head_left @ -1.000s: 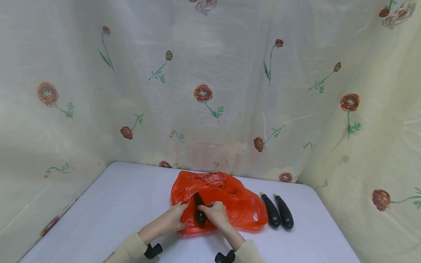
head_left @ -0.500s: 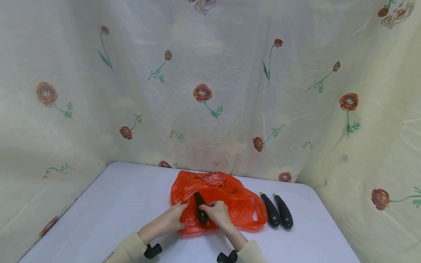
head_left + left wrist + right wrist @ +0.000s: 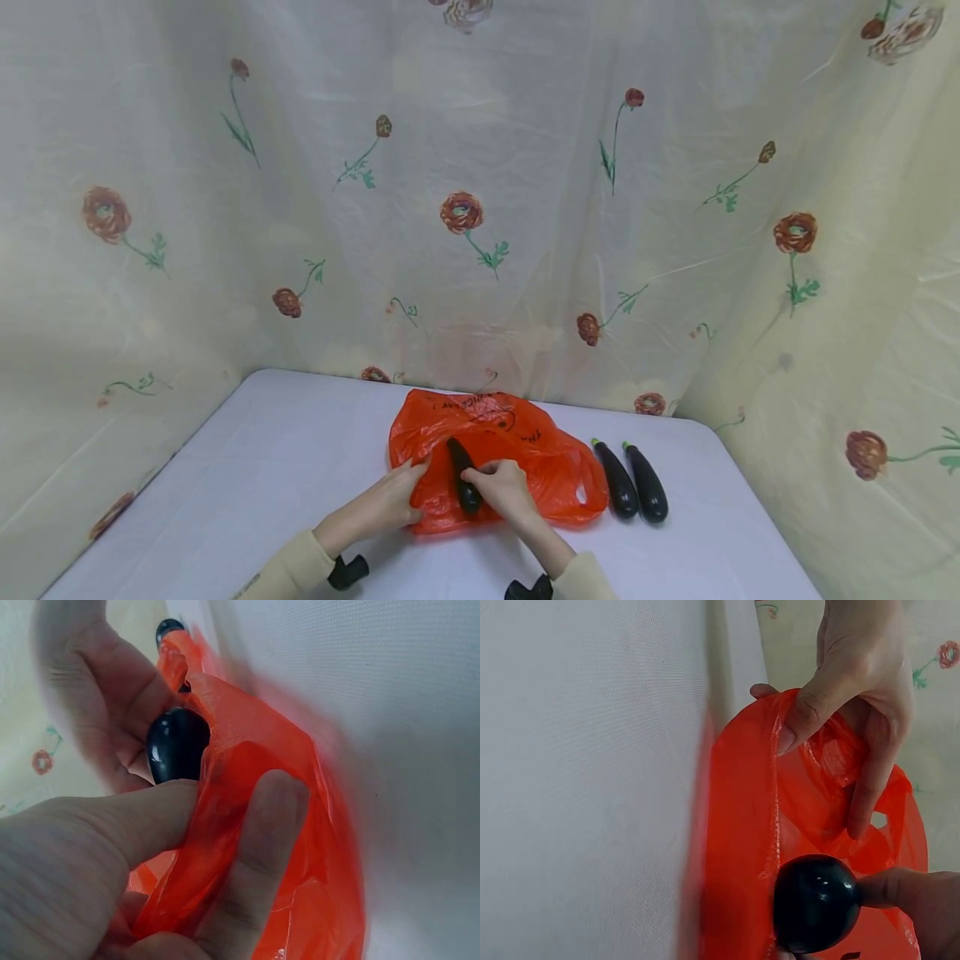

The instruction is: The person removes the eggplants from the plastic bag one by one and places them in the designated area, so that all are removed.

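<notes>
A red plastic bag (image 3: 555, 467) with dark print lies on the table, its mouth toward me. At its near left edge my left hand (image 3: 397, 498) holds the plastic, thumb on one side and fingers on the other in the left wrist view. My right hand (image 3: 504, 487) grips a dark eggplant (image 3: 468, 492) at the bag's mouth. The eggplant's rounded end (image 3: 815, 904) faces me in the right wrist view, with the thumb against its side. Its far end points into the bag, and red plastic surrounds it.
Two more eggplants, one (image 3: 617, 481) close to the bag's right side and another (image 3: 648, 483) beside it, lie with green stems pointing away. The white table (image 3: 300, 450) ends at a flower-printed curtain (image 3: 525, 250) behind and at both sides.
My right hand and the eggplant have shifted slightly to the right across the bag's mouth. My left hand has kept its place on the bag's edge.
</notes>
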A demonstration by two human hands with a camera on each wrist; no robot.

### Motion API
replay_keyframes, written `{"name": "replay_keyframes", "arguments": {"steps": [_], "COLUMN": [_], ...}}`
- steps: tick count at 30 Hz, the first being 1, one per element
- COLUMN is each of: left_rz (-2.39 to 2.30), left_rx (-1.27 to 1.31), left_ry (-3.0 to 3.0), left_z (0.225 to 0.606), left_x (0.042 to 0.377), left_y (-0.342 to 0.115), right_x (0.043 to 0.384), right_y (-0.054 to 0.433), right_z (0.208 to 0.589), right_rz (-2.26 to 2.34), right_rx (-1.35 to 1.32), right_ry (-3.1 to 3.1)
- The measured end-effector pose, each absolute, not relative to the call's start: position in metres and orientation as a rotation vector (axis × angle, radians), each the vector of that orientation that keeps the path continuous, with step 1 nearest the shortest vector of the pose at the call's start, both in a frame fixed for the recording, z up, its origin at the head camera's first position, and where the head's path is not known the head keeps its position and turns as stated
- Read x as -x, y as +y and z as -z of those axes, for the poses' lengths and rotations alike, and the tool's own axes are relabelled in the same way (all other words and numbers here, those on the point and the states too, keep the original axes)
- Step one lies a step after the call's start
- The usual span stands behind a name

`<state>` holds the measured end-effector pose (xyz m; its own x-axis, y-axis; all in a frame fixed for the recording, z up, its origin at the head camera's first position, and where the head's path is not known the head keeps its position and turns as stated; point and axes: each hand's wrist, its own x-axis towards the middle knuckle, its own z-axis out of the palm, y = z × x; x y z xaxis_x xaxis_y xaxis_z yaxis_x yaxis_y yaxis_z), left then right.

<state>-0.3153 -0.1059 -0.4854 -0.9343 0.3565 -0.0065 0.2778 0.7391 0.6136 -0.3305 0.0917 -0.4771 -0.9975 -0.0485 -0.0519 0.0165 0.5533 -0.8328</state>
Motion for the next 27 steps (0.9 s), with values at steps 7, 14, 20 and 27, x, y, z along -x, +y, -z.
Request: {"name": "replay_keyframes", "arguments": {"steps": [7,14,20,27], "left_rz": [-0.971,-0.954,-0.94,-0.943], "left_rx": [-0.537,-0.52,-0.516,-0.518], "left_ry": [2.806,2.81,2.814,2.804], "left_z": [0.485,0.485,0.485,0.485], "left_x": [0.315,0.316,0.317,0.317], "left_y": [-0.106,-0.106,-0.106,-0.105], "right_x": [0.328,0.323,0.316,0.308], "right_y": [0.098,0.105,0.11,0.119], "right_z": [0.474,0.475,0.47,0.464], "right_rz": [1.449,1.402,1.397,1.392], "right_rx": [0.013,0.015,0.013,-0.005], "right_ry": [2.684,2.721,2.719,2.684]}}
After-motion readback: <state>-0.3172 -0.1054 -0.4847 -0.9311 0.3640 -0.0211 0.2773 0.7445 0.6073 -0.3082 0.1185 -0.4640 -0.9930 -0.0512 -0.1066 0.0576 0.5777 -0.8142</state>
